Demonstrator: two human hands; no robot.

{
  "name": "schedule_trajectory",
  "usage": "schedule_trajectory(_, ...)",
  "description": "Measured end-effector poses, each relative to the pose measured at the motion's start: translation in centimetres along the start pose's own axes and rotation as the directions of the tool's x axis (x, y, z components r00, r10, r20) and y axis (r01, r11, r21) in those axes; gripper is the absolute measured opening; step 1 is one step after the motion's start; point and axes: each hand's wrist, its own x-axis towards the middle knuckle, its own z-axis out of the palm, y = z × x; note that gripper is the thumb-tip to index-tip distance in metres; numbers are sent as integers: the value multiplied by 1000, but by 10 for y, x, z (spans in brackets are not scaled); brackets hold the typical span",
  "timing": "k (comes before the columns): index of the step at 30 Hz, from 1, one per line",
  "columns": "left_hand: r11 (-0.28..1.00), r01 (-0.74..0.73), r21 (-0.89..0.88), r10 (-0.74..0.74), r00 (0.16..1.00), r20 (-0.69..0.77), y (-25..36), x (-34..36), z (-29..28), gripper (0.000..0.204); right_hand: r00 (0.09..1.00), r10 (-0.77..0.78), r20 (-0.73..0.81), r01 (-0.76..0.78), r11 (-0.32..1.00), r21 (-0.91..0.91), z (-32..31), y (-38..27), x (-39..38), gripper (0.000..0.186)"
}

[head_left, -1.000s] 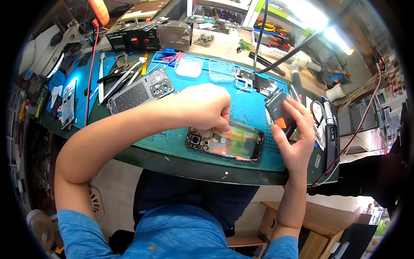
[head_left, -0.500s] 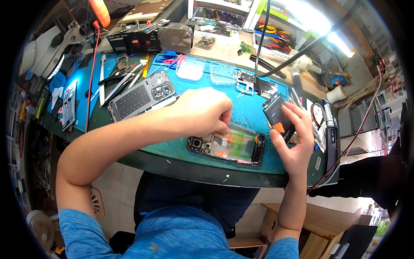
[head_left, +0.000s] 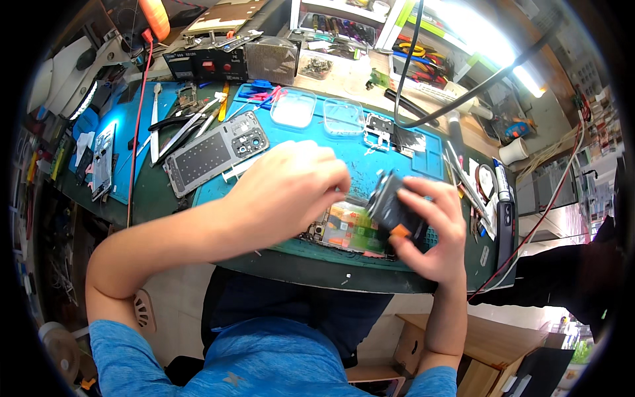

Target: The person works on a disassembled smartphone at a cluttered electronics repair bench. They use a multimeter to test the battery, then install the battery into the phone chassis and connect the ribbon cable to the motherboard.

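Note:
A dark phone battery (head_left: 390, 206) with an orange tab is tilted in my right hand (head_left: 440, 228), its thumb and fingers gripping the edges. The battery is over the right end of an opened phone (head_left: 350, 228), whose camera end is partly covered by my left hand. That phone lies on the blue mat, with greenish film and orange patches in its bay. My left hand (head_left: 291, 182) hovers just above it, its fingers bent into a pinch; whatever is between the fingertips is hidden. Both hands look slightly blurred.
A grey phone mid-cover (head_left: 211, 152) lies left of my left hand. Two clear plastic boxes (head_left: 293, 108) and a metal bracket (head_left: 379, 131) sit farther back on the mat. Tweezers (head_left: 466, 182) lie at the right. A black cable (head_left: 463, 99) arches overhead, and a red wire (head_left: 140, 126) hangs at left.
My right hand has brought the battery leftward over the phone and tilted it. My left hand has lifted off the phone and shifted slightly left, still pinched.

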Motion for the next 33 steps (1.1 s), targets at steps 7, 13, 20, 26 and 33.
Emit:
schedule_trajectory(7,997,-25,74,35,990,-134,7,-59,-1,21,976,-71,207,51,993,103,13,-14,10,57)
schedule_trajectory(13,998,-12,62,25,977,-213,-7,-63,2,22,962,-61,267,27,991,130,17,-16,14,57)
schedule_trajectory(20,998,-39,54,49,981,-188,-16,-55,1,23,961,-48,273,23,995,93,16,-16,15,58)
schedule_trajectory(26,998,-53,39,60,979,-195,-22,-54,5,23,960,-51,277,21,994,110,20,-13,12,61)
schedule_trajectory(33,999,-40,15,42,981,-188,-26,-56,5,23,953,-27,301,-3,995,97,18,-12,14,60)
